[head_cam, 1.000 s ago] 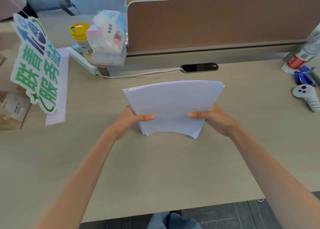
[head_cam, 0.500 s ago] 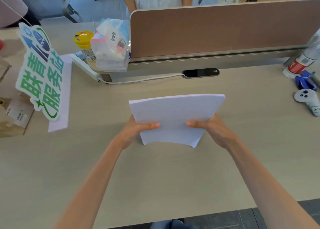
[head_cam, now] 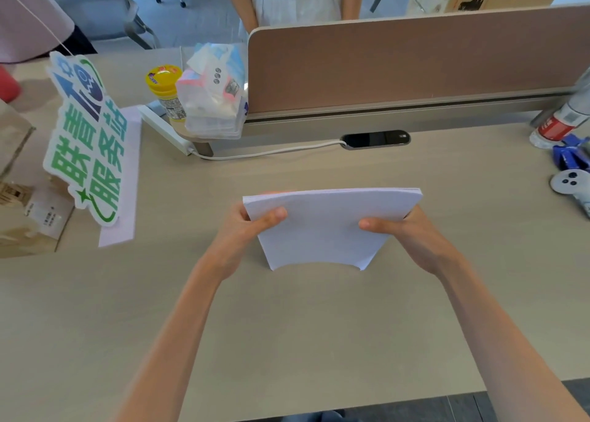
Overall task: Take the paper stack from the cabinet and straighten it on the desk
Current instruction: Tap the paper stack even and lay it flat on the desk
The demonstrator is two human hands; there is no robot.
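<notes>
Both hands, left hand [head_cam: 245, 230] and right hand [head_cam: 405, 233], clasp the paper stack [head_cam: 322, 226] upright between them, long edge down on the desk [head_cam: 287, 326].

- White paper stack [head_cam: 322, 226] now sits lower toward beige desk [head_cam: 287, 326], top edge neater vs 1 s ago.
- Left hand [head_cam: 245, 230] thumb now nearer stack's top corner.

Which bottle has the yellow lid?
The small bottle with the yellow lid at the back left, beside the tissue pack. The clear bottle with the red label far right shows no yellow.
</notes>
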